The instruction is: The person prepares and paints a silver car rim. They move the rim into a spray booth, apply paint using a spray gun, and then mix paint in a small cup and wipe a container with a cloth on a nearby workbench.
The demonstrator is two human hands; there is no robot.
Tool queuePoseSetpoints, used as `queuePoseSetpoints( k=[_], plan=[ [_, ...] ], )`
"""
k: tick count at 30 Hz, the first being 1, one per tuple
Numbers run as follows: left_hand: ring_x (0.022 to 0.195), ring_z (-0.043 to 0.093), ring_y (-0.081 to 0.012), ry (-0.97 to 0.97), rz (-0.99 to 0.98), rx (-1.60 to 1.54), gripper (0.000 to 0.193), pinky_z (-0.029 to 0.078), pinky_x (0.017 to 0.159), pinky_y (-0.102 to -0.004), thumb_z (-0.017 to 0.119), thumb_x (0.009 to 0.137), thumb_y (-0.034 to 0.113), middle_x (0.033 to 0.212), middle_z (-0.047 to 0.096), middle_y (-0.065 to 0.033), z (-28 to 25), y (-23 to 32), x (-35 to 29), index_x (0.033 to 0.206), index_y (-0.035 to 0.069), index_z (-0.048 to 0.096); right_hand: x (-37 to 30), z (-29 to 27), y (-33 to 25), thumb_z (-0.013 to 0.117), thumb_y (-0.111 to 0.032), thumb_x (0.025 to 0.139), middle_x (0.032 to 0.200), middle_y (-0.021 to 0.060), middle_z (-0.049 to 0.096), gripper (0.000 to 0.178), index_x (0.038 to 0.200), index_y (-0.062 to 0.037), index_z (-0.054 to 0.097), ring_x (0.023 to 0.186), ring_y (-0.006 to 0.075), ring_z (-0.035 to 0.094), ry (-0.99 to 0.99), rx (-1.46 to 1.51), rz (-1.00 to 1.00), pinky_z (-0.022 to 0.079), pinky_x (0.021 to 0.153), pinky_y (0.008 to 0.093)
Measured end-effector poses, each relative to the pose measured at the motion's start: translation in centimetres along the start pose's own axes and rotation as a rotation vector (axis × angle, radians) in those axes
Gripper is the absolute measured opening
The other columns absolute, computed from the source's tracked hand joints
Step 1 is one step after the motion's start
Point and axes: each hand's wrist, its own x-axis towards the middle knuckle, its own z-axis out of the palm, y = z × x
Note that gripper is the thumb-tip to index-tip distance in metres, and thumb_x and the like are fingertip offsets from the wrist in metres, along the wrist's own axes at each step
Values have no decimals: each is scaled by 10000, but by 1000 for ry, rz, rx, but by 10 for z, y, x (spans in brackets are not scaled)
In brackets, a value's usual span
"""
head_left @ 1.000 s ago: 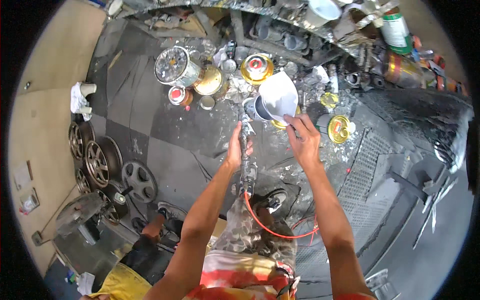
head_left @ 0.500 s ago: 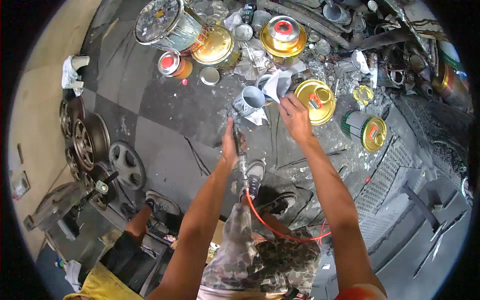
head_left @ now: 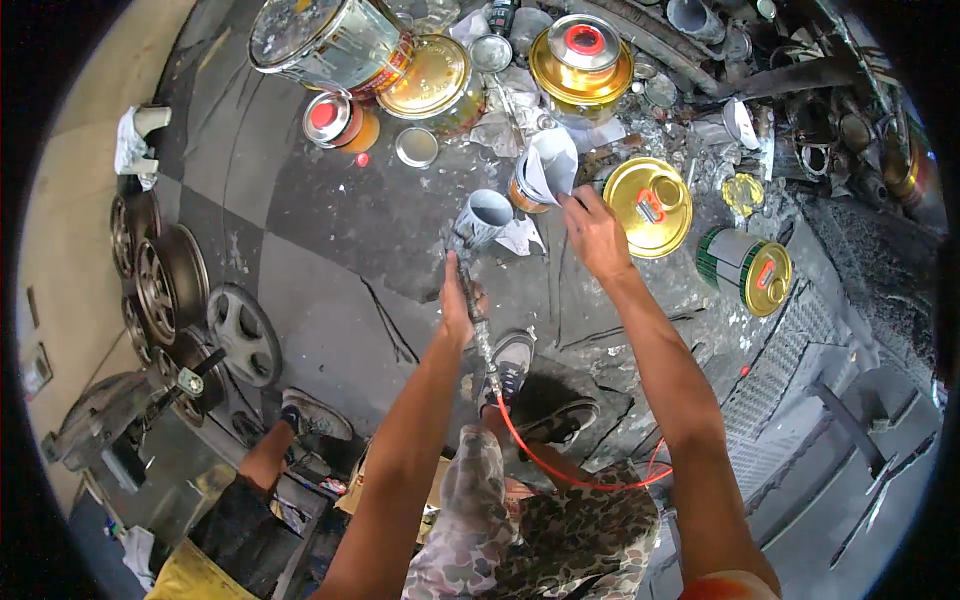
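Note:
My left hand (head_left: 461, 303) is wrapped round a paint-smeared spray gun (head_left: 483, 340), with a red air hose (head_left: 540, 457) at its lower end. The gun's grey cup (head_left: 485, 216) is open at the top and stands just beyond the fingers. My right hand (head_left: 600, 238) pinches the edge of a white paper cone (head_left: 552, 163). The cone is at the mouth of a small can (head_left: 524, 194); whether it rests inside cannot be made out. A scrap of white paper (head_left: 521, 237) lies on the floor between the cup and the right hand.
Gold-lidded cans (head_left: 648, 205) stand right of my right hand, one more (head_left: 767, 283) beyond. At the far side are a large paint-crusted bucket (head_left: 330, 55) and a red-capped can (head_left: 325, 115). Wheel rims (head_left: 172, 285) lean at left. Another person's foot (head_left: 318, 415) shows at lower left.
The paper cone has swung from a tilted position to a more upright one over the small can, whose side now shows. My left hand still grips the spray gun. The view has shifted slightly.

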Motion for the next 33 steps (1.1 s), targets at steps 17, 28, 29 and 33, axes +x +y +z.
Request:
queuePoseSetpoints(
  k=[17, 28, 29, 33],
  plan=[
    [480, 417, -111, -75, -56, -77, 532, 342, 450, -269, 553, 965, 735, 611, 427, 27, -5, -19, -60, 883, 211, 519, -44, -18, -36, 722, -22, 850, 1209, 167, 613, 531, 1356, -140, 610, 1095, 394, 648, -124, -35, 353, 559, 908, 500],
    [491, 449, -76, -57, 0, 265, 614, 330, 418, -257, 631, 939, 708, 671, 476, 24, 44, -86, -75, 1023, 111, 516, 6, -111, 105, 875, -363, 770, 1310, 176, 584, 720, 1389, -114, 605, 1213, 395, 593, -31, -112, 318, 491, 1043, 491],
    [490, 443, -77, -28, -39, 267, 636, 327, 415, -257, 654, 926, 706, 669, 460, 27, 46, -94, -75, 1070, 111, 484, 10, -109, 111, 875, -363, 770, 1310, 176, 584, 720, 1389, -114, 605, 1213, 395, 593, -28, -111, 290, 491, 1043, 491],
    [482, 429, -80, -48, -63, 189, 681, 313, 405, -258, 687, 901, 711, 678, 436, 18, 49, -110, -71, 1071, 107, 422, 15, -105, 118, 864, -480, 728, 1366, 165, 556, 891, 1490, -169, 523, 1320, 379, 556, -354, -72, 461, 480, 1114, 439]
  ],
)
